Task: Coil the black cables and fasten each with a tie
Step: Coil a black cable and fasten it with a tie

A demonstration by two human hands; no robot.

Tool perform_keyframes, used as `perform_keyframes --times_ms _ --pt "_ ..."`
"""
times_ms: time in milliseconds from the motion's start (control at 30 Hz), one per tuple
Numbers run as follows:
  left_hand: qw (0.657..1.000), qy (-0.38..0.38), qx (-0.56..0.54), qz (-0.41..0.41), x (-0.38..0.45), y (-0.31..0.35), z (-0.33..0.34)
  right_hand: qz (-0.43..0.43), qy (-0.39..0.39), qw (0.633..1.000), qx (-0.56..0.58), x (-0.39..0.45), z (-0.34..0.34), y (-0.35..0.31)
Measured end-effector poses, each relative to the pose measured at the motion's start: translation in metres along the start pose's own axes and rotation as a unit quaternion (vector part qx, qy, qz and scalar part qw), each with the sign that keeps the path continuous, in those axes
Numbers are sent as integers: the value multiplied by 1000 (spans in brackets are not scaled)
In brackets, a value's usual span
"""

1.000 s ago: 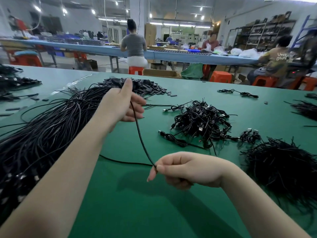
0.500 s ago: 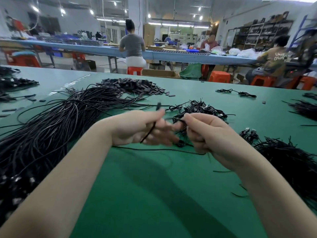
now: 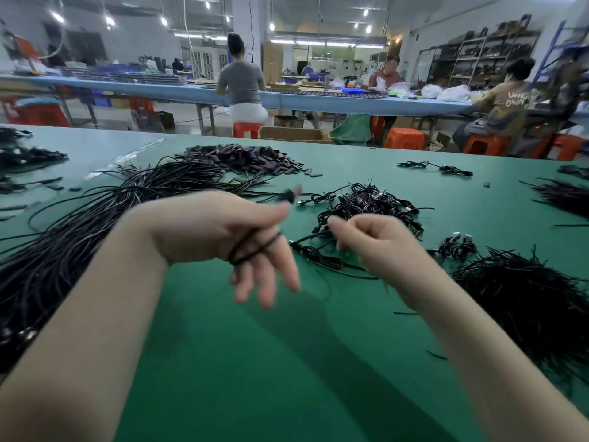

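From the head camera, both hands are blurry, so small parts are hard to see. The left hand (image 3: 223, 237) is in the middle of the frame with its fingers spread and pointing down. A black cable (image 3: 255, 247) is looped around those fingers, and the thumb points right, near a fuzzy plug end (image 3: 288, 195). The right hand (image 3: 376, 240) is just right of it with its fingers curled in; I cannot tell if it pinches the cable. A big bundle of loose cables (image 3: 79, 231) lies on the green table (image 3: 287, 362) at the left, cut off by the frame edge. A pile of coiled cables (image 3: 366, 202) sits behind the hands. A heap of black ties (image 3: 526, 301) lies at the right. A cardboard box (image 3: 296, 134) stands past the table; its inside is hidden.
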State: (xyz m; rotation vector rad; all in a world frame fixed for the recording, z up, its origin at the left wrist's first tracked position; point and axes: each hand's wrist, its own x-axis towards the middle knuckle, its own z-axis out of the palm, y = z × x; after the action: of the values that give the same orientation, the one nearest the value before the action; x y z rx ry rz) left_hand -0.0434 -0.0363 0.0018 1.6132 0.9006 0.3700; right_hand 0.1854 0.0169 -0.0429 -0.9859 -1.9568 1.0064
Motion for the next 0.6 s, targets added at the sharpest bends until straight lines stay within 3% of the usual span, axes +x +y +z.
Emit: perform_keyframes --times_ms 67,133,233,300,367,433,500,567,600 --pt "992 107 29 -65 20 -3 11 -76 23 997 3 -3 -1 -12" --pt "970 222 -100 12 37 -3 16 -122 -26 992 24 -7 9 -21" --pt "896 343 -226 170 37 5 8 -43 -187 976 106 -11 25 -14" --pt "866 307 -293 264 26 13 6 28 -278 954 106 -12 30 2" --pt "874 231 -303 302 13 15 7 75 -265 959 66 -8 31 15" --pt "931 117 -240 249 3 12 8 80 -163 983 -3 -2 27 21" --pt "987 32 -115 110 6 6 12 39 -43 998 -33 3 18 19" --pt "996 84 23 -29 20 -2 16 -33 39 998 -42 5 12 10" --pt "989 135 39 -54 29 -5 19 -69 54 994 -64 5 13 4"
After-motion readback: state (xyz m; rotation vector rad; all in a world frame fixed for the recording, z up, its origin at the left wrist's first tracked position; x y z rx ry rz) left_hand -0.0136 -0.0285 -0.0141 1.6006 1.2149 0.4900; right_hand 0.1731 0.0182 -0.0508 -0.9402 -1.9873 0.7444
